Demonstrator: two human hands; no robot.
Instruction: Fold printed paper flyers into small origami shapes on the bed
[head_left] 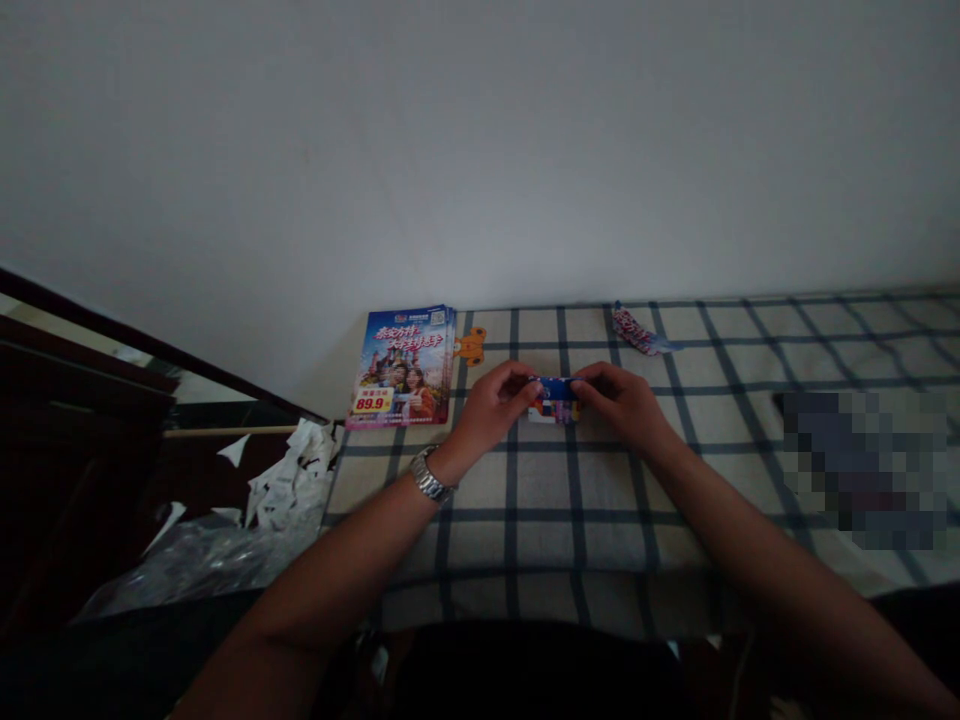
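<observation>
Right of the flyers (403, 367), your left hand (491, 405) and right hand (622, 400) pinched a paper (553, 398), apparently mid-fold; one folded piece (634, 330) lay farther right.

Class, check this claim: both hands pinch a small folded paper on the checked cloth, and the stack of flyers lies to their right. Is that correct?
No. The head view shows the stack of flyers lying to their left, past the left hand. Left hand and right hand do pinch the small folded paper on the checked cloth.
</observation>
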